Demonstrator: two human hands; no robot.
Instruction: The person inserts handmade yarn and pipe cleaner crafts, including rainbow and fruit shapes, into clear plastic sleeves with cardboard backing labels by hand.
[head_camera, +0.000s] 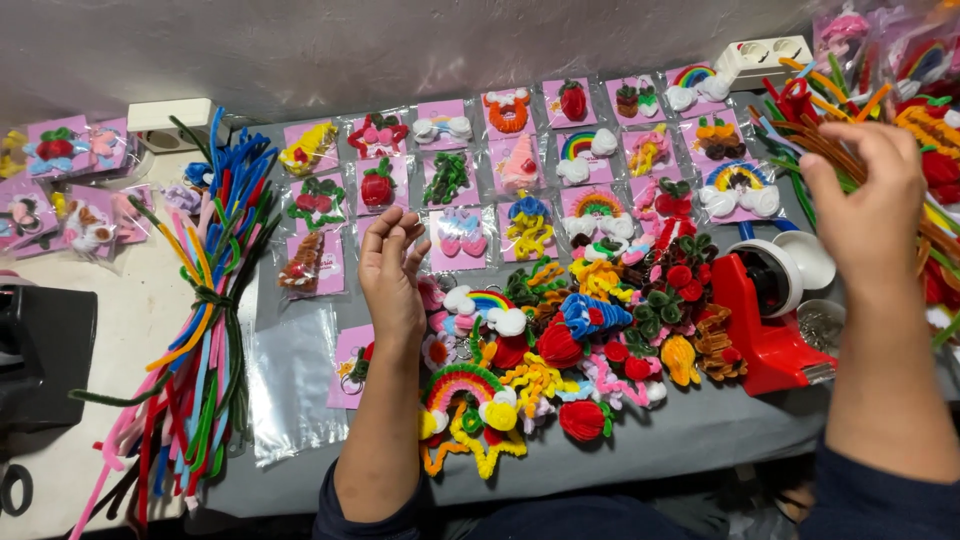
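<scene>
Fuzzy chenille charms (570, 340) piling left of red dispenser (765, 320); left hand (392, 275) hovering released, right hand (868, 195) grasping stems (815, 140) (sorting reach).

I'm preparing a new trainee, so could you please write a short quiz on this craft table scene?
1. True or false: the right hand reaches into the pile of loose pipe cleaners at the right.
2. Which colour is the tape dispenser? A) blue B) red C) yellow
3. What lies nearest below the left hand, which hovers with its fingers spread?

Key
1. True.
2. B.
3. The heap of finished pipe-cleaner figures, rainbows and fruit shapes, beside the packed ones on pink cards. The tied bundle of pipe cleaners lies further left.
</scene>
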